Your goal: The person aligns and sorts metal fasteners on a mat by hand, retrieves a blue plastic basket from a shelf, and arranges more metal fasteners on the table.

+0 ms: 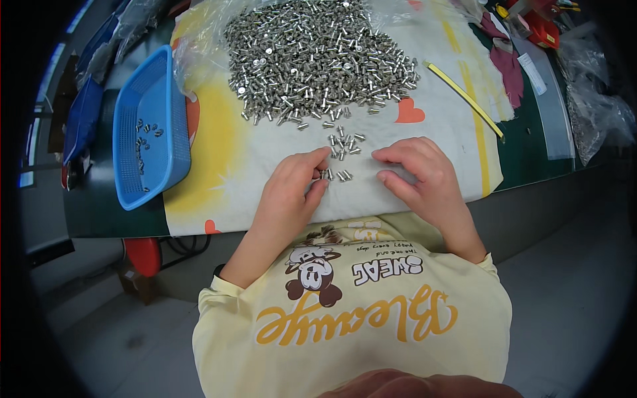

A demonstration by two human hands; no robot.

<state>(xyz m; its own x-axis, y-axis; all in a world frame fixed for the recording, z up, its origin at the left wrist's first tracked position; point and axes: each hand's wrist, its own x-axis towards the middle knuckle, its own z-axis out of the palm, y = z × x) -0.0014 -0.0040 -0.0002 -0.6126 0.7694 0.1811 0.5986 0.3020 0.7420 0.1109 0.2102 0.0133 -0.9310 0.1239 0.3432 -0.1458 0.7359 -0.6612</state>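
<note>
My left hand (290, 184) is over the cloth with its thumb and forefinger apart. Its fingertips are right beside a few small silver screws (328, 174), possibly touching them. Across from it, my right hand (426, 176) has thumb and forefinger spread, and no object shows between them. Another pair of screws (344, 176) lies between the hands. Just beyond is a small loose group of screws (344, 142), apart from the large heap of screws (318, 60) at the far side.
A blue plastic basket (178, 142) at left holds several metal pieces. A patterned cloth (232, 166) covers part of the dark green table (99, 205). To the right lie a yellow strip (464, 98), a maroon cloth (507, 69) and clear plastic bags (600, 99).
</note>
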